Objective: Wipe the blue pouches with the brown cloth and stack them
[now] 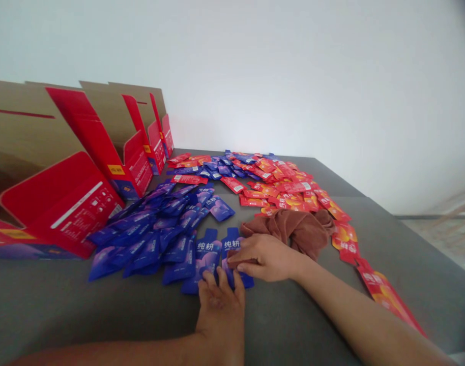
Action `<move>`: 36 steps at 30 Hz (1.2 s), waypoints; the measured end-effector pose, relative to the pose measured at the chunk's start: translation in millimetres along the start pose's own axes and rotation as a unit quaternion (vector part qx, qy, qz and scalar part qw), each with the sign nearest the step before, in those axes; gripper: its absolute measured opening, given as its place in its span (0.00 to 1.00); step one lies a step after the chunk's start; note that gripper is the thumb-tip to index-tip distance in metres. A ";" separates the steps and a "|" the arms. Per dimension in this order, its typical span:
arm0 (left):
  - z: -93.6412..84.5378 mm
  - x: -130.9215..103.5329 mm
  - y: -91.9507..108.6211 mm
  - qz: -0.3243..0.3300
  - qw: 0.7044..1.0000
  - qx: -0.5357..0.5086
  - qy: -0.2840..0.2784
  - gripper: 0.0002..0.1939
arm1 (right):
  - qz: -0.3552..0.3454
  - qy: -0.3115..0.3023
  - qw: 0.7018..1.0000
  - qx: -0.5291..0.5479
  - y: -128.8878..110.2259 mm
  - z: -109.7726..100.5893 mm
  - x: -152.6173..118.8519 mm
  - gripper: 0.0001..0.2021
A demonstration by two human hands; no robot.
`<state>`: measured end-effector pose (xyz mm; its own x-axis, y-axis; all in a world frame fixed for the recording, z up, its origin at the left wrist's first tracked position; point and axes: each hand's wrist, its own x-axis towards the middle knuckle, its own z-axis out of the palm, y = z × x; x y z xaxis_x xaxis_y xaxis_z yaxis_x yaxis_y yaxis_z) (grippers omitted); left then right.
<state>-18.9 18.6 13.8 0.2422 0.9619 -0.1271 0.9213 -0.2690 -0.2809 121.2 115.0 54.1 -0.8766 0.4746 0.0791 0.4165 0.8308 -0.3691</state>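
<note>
Left hand (219,300), fingers spread, steadies two blue pouches (205,251) lying flat on the grey worktop (284,325); right hand (270,258) pinches brown cloth (304,231) against one, apparently wiping. Another stroke calls for light pressure. Open room lies nearest the person; a blue heap (156,234) crowds left, red pouches (291,185) fringe the right edge

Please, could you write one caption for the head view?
Right hand holds brown cloth on a blue pouch, left hand alongside, red boxes nearby.
</note>
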 end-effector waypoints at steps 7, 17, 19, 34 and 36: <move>-1.5 -1.9 -1.1 0.001 0.999 0.037 0.015 0.33 | 0.076 0.050 0.996 -0.019 22.7 2.9 -2.9 0.15; -1.5 -0.8 -0.4 -0.001 1.000 0.028 0.004 0.32 | 0.019 0.013 1.000 -0.003 4.8 -0.4 -0.8 0.13; -0.7 -0.8 0.1 -0.001 1.000 0.021 0.010 0.31 | 0.004 0.001 1.000 -0.001 0.7 1.1 0.6 0.13; -0.6 -0.5 -0.5 0.003 0.999 0.043 -0.005 0.33 | 0.013 0.009 1.000 -0.007 0.5 1.4 0.8 0.14; -0.5 -0.2 -0.4 0.008 0.999 0.042 -0.013 0.33 | 0.005 0.004 1.000 0.000 -3.0 2.4 1.9 0.14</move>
<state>-19.1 18.6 14.4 0.2474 0.9562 -0.1566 0.8884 -0.2883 -0.3573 117.7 112.8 53.1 -0.8705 0.4852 0.0825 0.4256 0.8262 -0.3691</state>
